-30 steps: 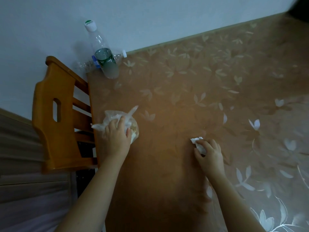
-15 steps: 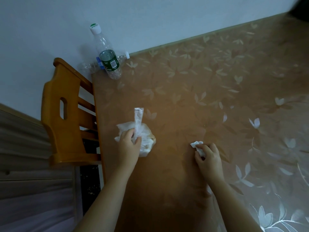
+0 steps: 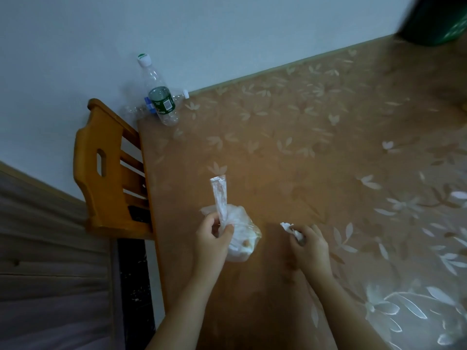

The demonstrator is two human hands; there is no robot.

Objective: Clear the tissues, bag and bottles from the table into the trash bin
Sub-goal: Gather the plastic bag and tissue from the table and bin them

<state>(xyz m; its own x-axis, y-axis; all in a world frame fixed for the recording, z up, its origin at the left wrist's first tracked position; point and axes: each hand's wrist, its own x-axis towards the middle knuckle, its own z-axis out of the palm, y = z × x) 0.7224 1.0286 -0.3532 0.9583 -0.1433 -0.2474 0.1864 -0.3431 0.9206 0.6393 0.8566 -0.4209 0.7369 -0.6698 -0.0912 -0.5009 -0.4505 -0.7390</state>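
Observation:
My left hand grips a clear plastic bag by its twisted neck, which sticks up; the bag holds pale scraps and hangs just above the table. My right hand is closed on a crumpled white tissue, whose end pokes out to the left. At the table's far left corner an upright clear bottle with a green label and white cap stands against the wall. A second clear bottle with a blue label lies on its side behind it.
The table has a brown cloth with pale flowers. An orange wooden chair stands against the table's left edge. A dark green bin shows at the top right corner. The white wall runs along the table's far edge.
My left hand has lifted the bag from the table's left edge and brought it right, toward the middle. My right hand has closed on the tissue and raised it slightly.

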